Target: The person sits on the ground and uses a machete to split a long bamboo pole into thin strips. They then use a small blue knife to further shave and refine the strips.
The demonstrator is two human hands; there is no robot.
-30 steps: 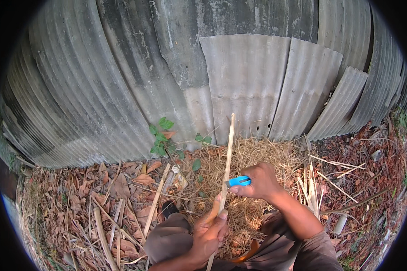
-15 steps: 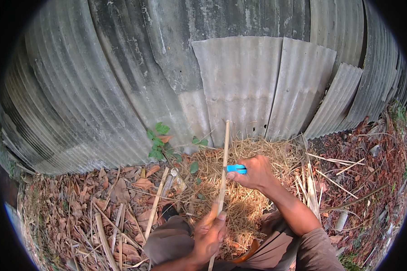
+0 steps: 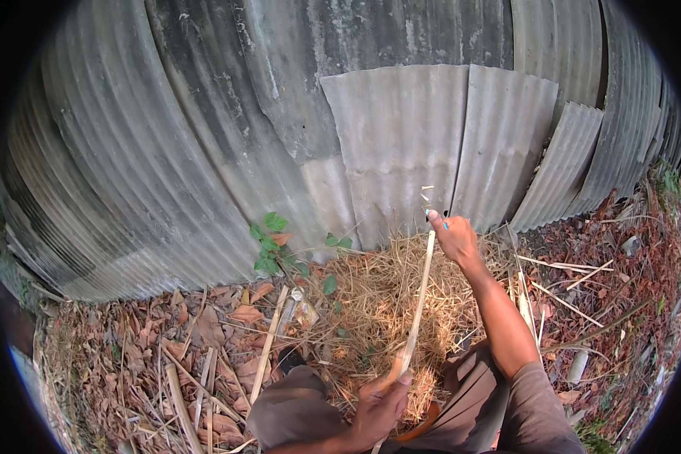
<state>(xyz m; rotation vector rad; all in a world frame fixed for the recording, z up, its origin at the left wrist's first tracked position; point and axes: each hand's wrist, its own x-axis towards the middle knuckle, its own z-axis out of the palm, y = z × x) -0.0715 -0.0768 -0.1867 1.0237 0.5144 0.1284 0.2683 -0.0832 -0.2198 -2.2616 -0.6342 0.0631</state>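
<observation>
Left hand (image 3: 382,412) pinches low part of stick (image 3: 422,299), thumb and fingers pressed on it, likely to keep it steady; long upper part bare, slanting up over straw (image 3: 356,291)

Right hand (image 3: 455,240) wrapped round blue knife (image 3: 446,225), just past stick's top end; blade too small and blurred to tell if it touches anything

Two pale bits (image 3: 426,194) near knife, in front of wall (image 3: 401,113)

Wall at ground's far edge limits reach ahead; left knee (image 3: 295,412) crowds left hand; right arm has air over straw
</observation>
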